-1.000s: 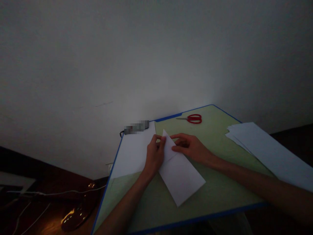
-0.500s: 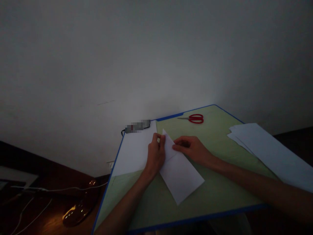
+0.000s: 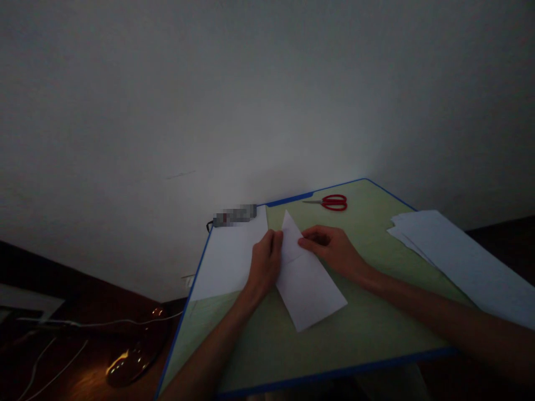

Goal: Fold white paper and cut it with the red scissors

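Note:
A white folded sheet of paper comes to a point at its far end and has a crease across it below that point. My left hand is closed on its left edge, thumb and fingers pressed together. On the opposite edge, near the pointed end, my right hand pinches the paper between thumb and fingers. The paper's near end is broad and square-cornered, above the pale green tabletop. Whether the paper touches the table I cannot tell.
Red-handled scissors lie near the table's back edge. Another white sheet covers the left back corner, beside a blurred-out object. A stack of white paper overlaps the right edge. A wall stands behind; white cables hang at left.
The folded paper has shifted slightly away from me and turned a little, its near corner moving up and left. My right hand has moved slightly up with it; both hands keep their hold.

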Tool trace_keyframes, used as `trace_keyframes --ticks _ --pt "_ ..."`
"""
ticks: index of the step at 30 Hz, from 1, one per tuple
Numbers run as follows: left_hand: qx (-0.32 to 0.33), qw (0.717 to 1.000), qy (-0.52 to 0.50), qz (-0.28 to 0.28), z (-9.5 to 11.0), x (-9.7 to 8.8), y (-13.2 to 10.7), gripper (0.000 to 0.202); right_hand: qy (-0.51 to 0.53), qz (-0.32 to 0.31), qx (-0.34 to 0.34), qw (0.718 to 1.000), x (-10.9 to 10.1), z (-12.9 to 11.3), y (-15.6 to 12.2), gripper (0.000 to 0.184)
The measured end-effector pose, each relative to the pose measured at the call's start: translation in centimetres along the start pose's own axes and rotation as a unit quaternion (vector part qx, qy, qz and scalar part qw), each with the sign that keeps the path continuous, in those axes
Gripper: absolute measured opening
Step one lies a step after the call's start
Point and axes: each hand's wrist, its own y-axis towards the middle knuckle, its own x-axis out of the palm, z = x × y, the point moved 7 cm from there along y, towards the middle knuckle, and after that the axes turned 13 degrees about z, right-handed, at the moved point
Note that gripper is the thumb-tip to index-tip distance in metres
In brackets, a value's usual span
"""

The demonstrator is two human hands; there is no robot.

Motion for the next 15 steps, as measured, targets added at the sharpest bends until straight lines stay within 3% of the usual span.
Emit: trace_keyframes --ticks 10,15 --pt "-0.037 0.999 -0.036 -0.011 0.1 -0.3 0.0 0.036 0.006 -0.003 0.002 1.0 0.1 -0.4 -0.1 0.021" --pt "-0.067 0.992 -0.093 -0.043 -0.2 0.2 -0.2 0.041 0.001 0.078 -0.018 0.997 -2.2 0.1 1.3 0.029"
